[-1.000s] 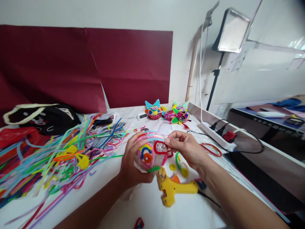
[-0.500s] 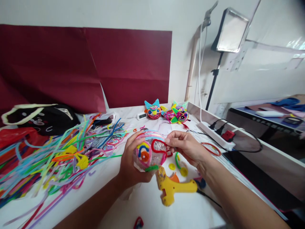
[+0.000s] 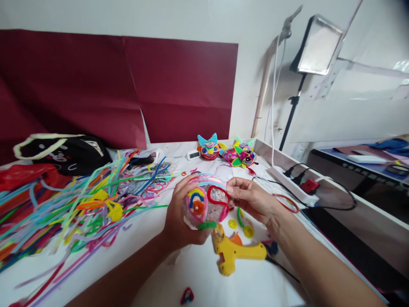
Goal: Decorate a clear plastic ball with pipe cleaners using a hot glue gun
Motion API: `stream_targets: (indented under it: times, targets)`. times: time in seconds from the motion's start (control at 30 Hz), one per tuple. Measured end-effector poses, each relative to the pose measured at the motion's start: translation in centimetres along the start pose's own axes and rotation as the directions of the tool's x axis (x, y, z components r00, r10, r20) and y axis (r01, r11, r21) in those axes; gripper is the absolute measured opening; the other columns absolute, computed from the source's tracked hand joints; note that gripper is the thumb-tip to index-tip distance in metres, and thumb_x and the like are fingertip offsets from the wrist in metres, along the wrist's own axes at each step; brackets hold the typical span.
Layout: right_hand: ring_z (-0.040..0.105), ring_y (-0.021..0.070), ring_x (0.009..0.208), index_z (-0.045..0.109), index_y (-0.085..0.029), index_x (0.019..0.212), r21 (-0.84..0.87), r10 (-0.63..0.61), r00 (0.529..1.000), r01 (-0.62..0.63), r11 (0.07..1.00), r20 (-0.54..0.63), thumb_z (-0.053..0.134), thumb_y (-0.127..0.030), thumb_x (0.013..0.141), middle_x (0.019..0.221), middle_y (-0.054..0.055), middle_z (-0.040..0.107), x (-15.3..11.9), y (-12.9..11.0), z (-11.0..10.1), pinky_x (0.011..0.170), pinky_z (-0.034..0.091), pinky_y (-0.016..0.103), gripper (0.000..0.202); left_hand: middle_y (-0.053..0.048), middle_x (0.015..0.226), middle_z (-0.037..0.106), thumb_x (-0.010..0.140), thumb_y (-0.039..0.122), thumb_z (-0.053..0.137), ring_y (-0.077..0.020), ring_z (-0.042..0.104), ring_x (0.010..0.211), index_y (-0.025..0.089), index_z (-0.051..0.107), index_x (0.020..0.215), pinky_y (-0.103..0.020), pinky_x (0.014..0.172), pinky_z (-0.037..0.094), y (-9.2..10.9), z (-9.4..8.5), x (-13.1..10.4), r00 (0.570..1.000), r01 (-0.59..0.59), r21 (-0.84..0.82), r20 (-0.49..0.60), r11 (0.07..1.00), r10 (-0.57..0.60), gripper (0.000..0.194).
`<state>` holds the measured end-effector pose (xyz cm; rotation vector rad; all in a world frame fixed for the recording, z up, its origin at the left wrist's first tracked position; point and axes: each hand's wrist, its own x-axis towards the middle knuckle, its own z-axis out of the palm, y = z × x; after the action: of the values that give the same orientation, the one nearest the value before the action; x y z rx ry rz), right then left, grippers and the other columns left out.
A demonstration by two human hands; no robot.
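While a pale wall fills the top of the frame, with maroon paper spread across its upper left, I work over a white tabletop that takes up much of the lower half. Coloured pipe cleaners sprawl in a heap on the left, a black bag behind them; a lamp panel stands at upper right, above a white power strip at centre right. A yellow glue gun lies in the lower part, right of the middle, and a blue-eared figure sits mid-frame. My left hand curves around a clear ball just below the centre, open only as wide as the ball, thumb beneath. My right hand, at the ball's right, has thumb and forefinger pressed together, pinching a red fuzzy strip that loops over the ball's right side
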<state>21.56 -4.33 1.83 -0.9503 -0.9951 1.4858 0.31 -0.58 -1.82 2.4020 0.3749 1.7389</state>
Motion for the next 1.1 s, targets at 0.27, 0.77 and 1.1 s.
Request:
stream_targets:
  times: [0.27, 0.77, 1.1]
  targets:
    - [0.056, 0.008, 0.052, 0.067, -0.018, 0.069, 0.035, 0.023, 0.999, -0.024, 0.999, 0.028, 0.096, -0.035, 0.049, 0.058, -0.003, 0.064, 0.0, 0.1, -0.2, 0.056, 0.044, 0.021, 0.039, -0.019, 0.149, 0.039, 0.048, 0.028, 0.086, -0.0432, 0.045, 0.133, 0.027, 0.023, 0.151, -0.062, 0.11, 0.037, -0.5, 0.5, -1.1, 0.997, 0.075, -0.072, -0.006, 0.995, -0.076, 0.121]
    - [0.052, 0.0103, 0.057, 0.068, -0.02, 0.078, 0.029, 0.031, 0.995, -0.033, 0.999, 0.09, 0.094, -0.032, 0.053, 0.066, -0.003, 0.062, 0.3, 0.5, -1.0, 0.059, 0.042, 0.026, 0.038, -0.019, 0.15, 0.04, 0.042, 0.028, 0.091, -0.0426, 0.046, 0.133, 0.026, 0.014, 0.155, -0.058, 0.112, 0.038, -0.3, 0.5, -1.5, 0.995, 0.102, -0.136, 0.012, 0.985, -0.101, 0.137]
    - [0.052, 0.0075, 0.054, 0.062, -0.018, 0.069, 0.055, 0.04, 0.998, -0.042, 0.998, 0.044, 0.095, -0.041, 0.049, 0.06, -0.006, 0.06, 0.2, 0.6, 0.1, 0.056, 0.043, 0.022, 0.045, -0.018, 0.145, 0.046, 0.056, 0.034, 0.083, -0.0417, 0.052, 0.129, 0.023, 0.017, 0.154, -0.056, 0.106, 0.046, 0.4, 0.2, -0.4, 0.975, 0.216, -0.215, -0.009, 0.952, -0.223, 0.119]
